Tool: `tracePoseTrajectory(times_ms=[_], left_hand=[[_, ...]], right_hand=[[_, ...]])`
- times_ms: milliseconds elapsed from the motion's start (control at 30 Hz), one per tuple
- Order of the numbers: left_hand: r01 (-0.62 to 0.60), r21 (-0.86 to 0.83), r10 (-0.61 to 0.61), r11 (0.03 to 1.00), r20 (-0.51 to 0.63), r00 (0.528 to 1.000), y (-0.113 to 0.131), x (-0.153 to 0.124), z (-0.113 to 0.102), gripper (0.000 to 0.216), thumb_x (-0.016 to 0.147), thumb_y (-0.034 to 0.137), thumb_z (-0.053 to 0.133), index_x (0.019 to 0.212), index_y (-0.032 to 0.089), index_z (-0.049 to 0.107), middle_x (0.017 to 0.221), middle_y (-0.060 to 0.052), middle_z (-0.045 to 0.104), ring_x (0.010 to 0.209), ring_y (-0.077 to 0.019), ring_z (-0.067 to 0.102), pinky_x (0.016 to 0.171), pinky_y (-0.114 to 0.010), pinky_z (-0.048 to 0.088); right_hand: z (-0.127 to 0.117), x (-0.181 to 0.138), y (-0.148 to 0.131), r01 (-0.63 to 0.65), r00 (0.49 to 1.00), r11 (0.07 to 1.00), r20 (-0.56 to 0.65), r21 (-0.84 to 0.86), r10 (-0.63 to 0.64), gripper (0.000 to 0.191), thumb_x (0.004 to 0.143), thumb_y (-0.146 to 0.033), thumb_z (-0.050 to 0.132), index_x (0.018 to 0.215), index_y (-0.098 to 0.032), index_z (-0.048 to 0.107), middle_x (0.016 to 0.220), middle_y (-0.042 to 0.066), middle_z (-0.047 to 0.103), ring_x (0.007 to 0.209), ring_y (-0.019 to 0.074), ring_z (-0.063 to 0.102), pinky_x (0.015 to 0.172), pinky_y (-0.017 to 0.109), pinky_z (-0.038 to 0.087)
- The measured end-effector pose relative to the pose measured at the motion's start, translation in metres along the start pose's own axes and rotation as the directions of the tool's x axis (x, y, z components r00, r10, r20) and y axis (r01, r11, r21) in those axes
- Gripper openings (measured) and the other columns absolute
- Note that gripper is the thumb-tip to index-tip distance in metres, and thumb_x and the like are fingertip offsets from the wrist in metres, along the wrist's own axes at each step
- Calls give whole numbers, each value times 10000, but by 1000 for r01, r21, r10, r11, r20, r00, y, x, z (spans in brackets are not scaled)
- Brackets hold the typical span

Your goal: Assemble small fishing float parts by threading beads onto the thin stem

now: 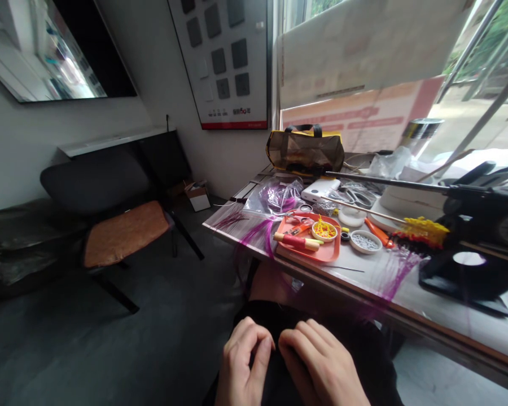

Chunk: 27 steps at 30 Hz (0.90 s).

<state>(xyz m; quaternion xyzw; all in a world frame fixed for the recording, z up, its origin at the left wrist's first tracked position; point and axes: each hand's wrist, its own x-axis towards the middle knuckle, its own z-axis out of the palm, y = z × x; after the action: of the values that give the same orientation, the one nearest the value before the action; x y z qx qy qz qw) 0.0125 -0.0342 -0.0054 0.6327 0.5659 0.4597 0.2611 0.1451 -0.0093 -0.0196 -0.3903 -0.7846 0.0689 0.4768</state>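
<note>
My left hand (246, 361) is held low over my dark-clad lap, its thumb and forefinger pinched together. Beside it my right hand (322, 361) has its fingers curled under, with the tips close to those of the left. Whatever may be between the fingers is too small or hidden to make out. Nearest ahead of them, on the table, lies an orange-red tray (334, 256) with a red-wrapped wooden rod (296, 242) across its front edge. A white dish (324, 237) of yellow and orange bits stands in that tray. Purple strands (258, 234) hang over the table edge.
A dish of grey beads (366, 242) and an orange-handled tool (379, 232) lie right of the tray. A clamped rod with a yellow-and-red tufted piece (427, 230) reaches over the table (406, 316). A mesh bag (305, 151) stands behind; a chair (127, 234) stands left.
</note>
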Motion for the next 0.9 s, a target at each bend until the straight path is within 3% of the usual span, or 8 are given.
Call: tracePoseTrajectory(times_ms=[400,567,900], left_hand=[[-49,47,49,998,-6,999,0,1,-1,212,869,238,462,673,212,538,661,11,522,635,-138,519,623,-234,368],[-85,120,87,989,-11,996,-4,0,0,207,872,247,459,681,215,534,663,10,510,640,-144,509,641,-250,356],[-44,88,44,995,-2,999,-4,0,2,250,879,291,436,661,213,527,661,3,513,643,-154,508,632,-258,364]], right_hand=[[-3,5,-1,28,1000,998,3,-60,-28,314,928,-165,334,693,-189,542,548,5,510,500,138,448,498,258,327],[-10,5,1,39,993,999,113,-38,-35,210,899,-131,389,774,-177,552,605,13,539,548,142,477,528,256,360],[-5,6,-2,-4,999,1000,38,7,3,234,907,-164,377,732,-182,533,581,8,515,522,142,448,496,257,333]])
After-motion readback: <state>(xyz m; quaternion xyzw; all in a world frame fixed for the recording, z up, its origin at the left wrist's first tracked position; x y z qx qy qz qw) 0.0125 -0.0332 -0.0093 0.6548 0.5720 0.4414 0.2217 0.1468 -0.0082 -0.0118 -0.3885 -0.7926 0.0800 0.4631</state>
